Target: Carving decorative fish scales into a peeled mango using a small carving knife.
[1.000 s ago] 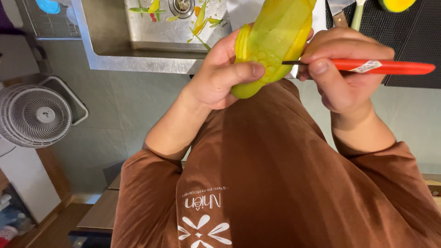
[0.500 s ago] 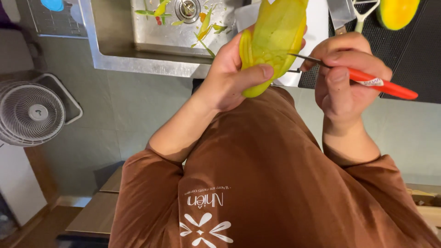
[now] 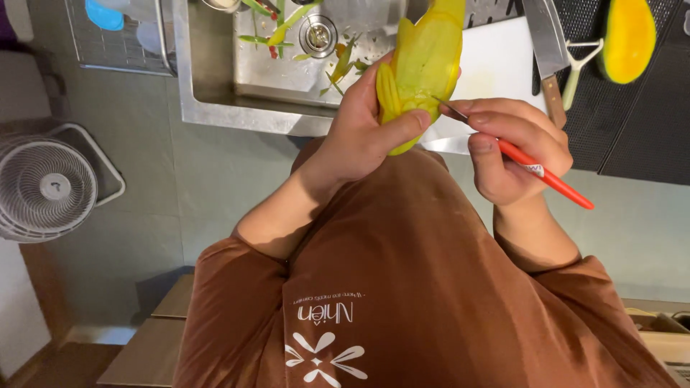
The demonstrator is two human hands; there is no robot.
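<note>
**Yellow fruit in your left hand, red-handled knife in your right**

Your left hand point(image 3: 363, 133) is closed round a long peeled yellow-green fruit point(image 3: 424, 68), thumb pressed on the front near its lower end, the other fingers wrapped behind it. The fruit is held up in the air, approx. above the front edge of the steel sink point(image 3: 215, 108), and it points away from you; its top end goes out of the picture. On the left side of the fruit you can see some cut ridges or slices.

Your right hand point(image 3: 514, 147) is shut on a thin knife with red handle point(image 3: 546, 176). The handle sticks out to the right and down past the hand. The dark blade end touches the fruit just beside your left thumb. How deep the blade sits, I cannot tell.

In the sink basin lie green and yellow peel strips point(image 3: 338, 61) near the drain. Right of the fruit there is a white cutting board point(image 3: 496, 65), w/ a big cleaver point(image 3: 548, 50) at its right edge and a pale peeler point(image 3: 578, 72) just beside it. Further right, on a dark mat point(image 3: 632, 122), lies a half fruit w/ orange flesh point(image 3: 629, 36). A white fan point(image 3: 47, 188) stands on the floor at the left, well apart. You wear a brown shirt point(image 3: 402, 287).
</note>
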